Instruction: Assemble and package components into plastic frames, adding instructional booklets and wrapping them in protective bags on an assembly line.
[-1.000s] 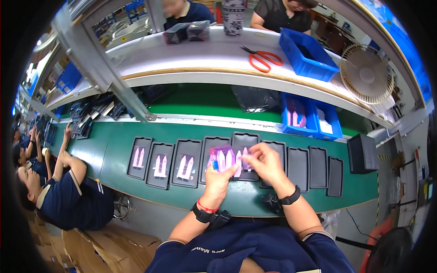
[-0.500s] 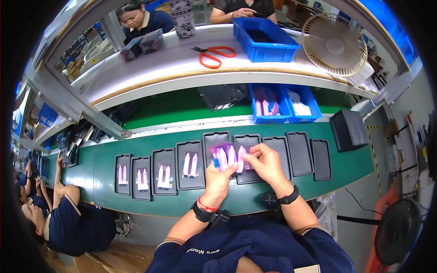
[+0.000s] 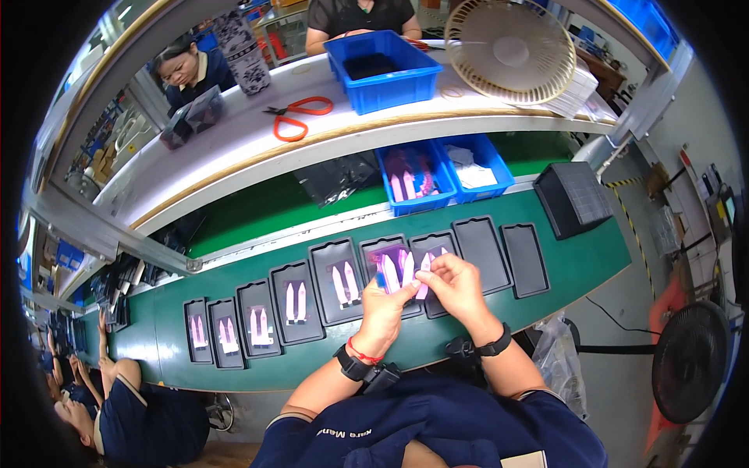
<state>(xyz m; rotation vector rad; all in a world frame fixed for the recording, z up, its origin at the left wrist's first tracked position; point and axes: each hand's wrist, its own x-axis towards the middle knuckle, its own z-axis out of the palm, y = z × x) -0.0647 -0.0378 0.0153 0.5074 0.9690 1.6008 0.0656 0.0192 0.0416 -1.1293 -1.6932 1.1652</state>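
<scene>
My left hand [image 3: 381, 316] is closed on a fanned stack of clear, pink-tinted packets [image 3: 390, 269] holding white, pointed, pencil-like pieces. My right hand [image 3: 455, 290] pinches a similar pink-and-white packet [image 3: 424, 285] at the stack's right side; whether it is separate from the stack I cannot tell. Both hands hover over the black trays in the middle of the row, partly hiding them. Left of my hands, a black tray [image 3: 321, 253] bears a pair of pointed white pieces [image 3: 344, 282]. Several smaller-looking trays further left, such as one black tray [image 3: 275, 278], carry similar pairs.
Black trays [image 3: 482, 253] continue to the right on the green table [image 3: 328, 359]. Behind stand two blue bins [image 3: 421, 204] and a dark stack of trays [image 3: 573, 199]. The shelf above holds red-handled scissors [image 3: 292, 117], a blue box [image 3: 394, 93] and a fan [image 3: 511, 51]. Co-workers sit opposite and left.
The view has turned, so the scene sits further left. My hands have moved rightward along the tray row, uncovering a tray with a packet in it. Both hands still hold packets.
</scene>
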